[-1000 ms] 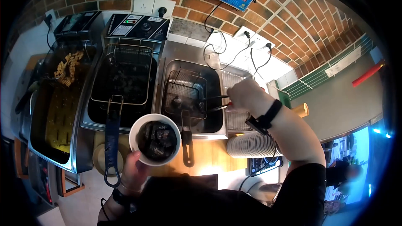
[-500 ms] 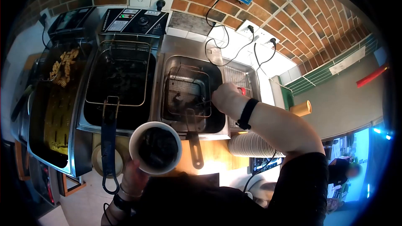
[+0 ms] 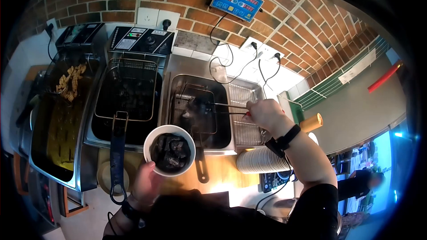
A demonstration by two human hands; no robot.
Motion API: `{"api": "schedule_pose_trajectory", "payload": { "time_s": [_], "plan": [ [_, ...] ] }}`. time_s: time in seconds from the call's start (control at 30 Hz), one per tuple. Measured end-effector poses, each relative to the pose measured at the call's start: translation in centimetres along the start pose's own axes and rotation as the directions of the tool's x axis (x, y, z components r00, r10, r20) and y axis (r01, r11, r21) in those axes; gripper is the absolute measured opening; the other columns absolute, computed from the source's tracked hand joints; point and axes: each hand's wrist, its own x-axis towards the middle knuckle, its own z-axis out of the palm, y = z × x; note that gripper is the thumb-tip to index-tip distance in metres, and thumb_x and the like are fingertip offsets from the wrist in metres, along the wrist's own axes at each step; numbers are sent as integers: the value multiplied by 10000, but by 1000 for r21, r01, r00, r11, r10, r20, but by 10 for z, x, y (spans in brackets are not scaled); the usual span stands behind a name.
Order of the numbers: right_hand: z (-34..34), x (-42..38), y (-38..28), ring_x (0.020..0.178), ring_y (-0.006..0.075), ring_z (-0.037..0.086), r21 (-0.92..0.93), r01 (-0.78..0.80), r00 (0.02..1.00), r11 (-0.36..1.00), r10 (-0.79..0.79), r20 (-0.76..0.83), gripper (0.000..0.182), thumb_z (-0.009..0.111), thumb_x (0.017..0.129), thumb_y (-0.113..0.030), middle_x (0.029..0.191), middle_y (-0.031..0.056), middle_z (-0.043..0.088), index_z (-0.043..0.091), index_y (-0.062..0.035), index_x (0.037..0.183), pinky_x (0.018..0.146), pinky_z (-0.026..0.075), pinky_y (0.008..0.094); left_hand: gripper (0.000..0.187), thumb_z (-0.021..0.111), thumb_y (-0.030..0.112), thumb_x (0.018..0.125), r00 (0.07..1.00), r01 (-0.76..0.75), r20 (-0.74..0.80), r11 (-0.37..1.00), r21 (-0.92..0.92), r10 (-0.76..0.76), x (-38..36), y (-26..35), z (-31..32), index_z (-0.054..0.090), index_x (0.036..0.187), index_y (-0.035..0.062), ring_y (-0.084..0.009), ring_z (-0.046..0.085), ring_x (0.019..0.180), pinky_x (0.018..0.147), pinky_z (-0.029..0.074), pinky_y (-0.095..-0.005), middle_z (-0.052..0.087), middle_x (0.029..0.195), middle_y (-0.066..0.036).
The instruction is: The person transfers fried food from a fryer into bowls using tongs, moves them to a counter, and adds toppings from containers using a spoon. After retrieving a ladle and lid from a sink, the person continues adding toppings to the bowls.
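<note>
The left hand (image 3: 146,183) grips a round white bowl (image 3: 147,148), in which black pieces (image 3: 171,151) lie. Further right, slender dark tongs (image 3: 229,106) with a red part reach over a rectangular metal-wire basket (image 3: 178,102); the right hand (image 3: 267,116) has its fingers closed around them.

The setting was a commercial frying kitchen: rectangular stainless-steel fryers (image 3: 89,138) with long-handled wire-mesh baskets (image 3: 133,120) stood side by side, a pale wooden worktop (image 3: 222,175) at their front edges, a blue rectangular digital panel (image 3: 236,1) above.
</note>
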Motion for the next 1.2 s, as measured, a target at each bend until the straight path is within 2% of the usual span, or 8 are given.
{"api": "schedule_pose_trajectory", "payload": {
  "time_s": [0.27, 0.47, 0.63, 0.7, 0.8, 0.93, 1.17, 1.2],
  "plan": [
    [25, -17, 12, 815, 317, 670, 288, 100, 995, 952, -93, -39, 465, 569, 854, -541, 828, 121, 681, 674, -94, 926, 729, 534, 406, 482, 450, 309, 931, 1000, -13, 14, 1000, 26, 13, 12, -8, -8, 431, 1316, 19, -247, 554, 1156, 978, 457, -395, 543, 1296, -114],
    [28, 11, -31, 924, 248, 684, -10, 93, 983, 996, -90, 159, 349, 583, 876, -404, 985, 83, 704, 702, -101, 1002, 756, 552, 370, 485, 461, 305, 926, 1000, 22, -24, 999, 40, -21, 11, -8, -7, 431, 1314, 15, -250, 550, 1162, 983, 455, -403, 551, 1287, -122],
    [39, 15, -24, 855, 265, 691, 42, 82, 988, 996, -87, 130, 351, 576, 877, -412, 907, 85, 708, 679, -94, 984, 722, 547, 380, 489, 455, 317, 925, 999, 6, -47, 999, 48, -4, 11, -9, -12, 438, 1312, 18, -244, 563, 1143, 973, 459, -394, 567, 1267, -119],
    [31, 13, -33, 959, 236, 679, -39, 97, 968, 994, -85, 237, 242, 532, 900, -232, 1025, 82, 700, 700, -97, 1012, 767, 545, 349, 490, 451, 317, 926, 999, 8, -42, 999, 47, -6, 11, -9, -13, 437, 1314, 18, -245, 565, 1141, 972, 460, -394, 567, 1268, -119],
    [48, 22, -36, 860, 251, 693, -88, 73, 990, 993, -62, 127, 319, 583, 881, -387, 915, 73, 708, 670, -98, 987, 705, 550, 365, 475, 477, 269, 915, 1000, 16, -22, 1000, -5, -16, 11, -7, -11, 441, 1304, -1, -251, 558, 1150, 993, 447, -396, 565, 1265, -131],
    [51, 21, -21, 842, 252, 692, -140, 100, 992, 985, -88, 92, 291, 586, 883, -364, 883, 63, 704, 663, -104, 988, 698, 551, 370, 466, 505, 215, 900, 1000, 28, -5, 998, -58, -28, 10, -4, -8, 445, 1295, -25, -260, 544, 1174, 1015, 439, -392, 557, 1265, -150],
    [10, -48, 35, 721, 309, 649, 364, 195, 969, 911, -122, -213, 344, 610, 878, -398, 747, 142, 650, 629, -56, 905, 655, 499, 405, 489, 527, 266, 899, 997, -60, 52, 998, -4, 60, 22, -4, -4, 425, 1310, 20, -276, 512, 1214, 1059, 392, -443, 529, 1310, -137],
    [9, -57, 42, 699, 314, 640, 437, 269, 952, 858, -169, -254, 352, 616, 878, -402, 728, 148, 641, 623, -51, 900, 648, 488, 408, 465, 524, 113, 888, 998, -54, 31, 993, -103, 58, 25, -3, 0, 387, 1329, 59, -245, 521, 1186, 993, 456, -400, 511, 1283, -116]
  ]
}}
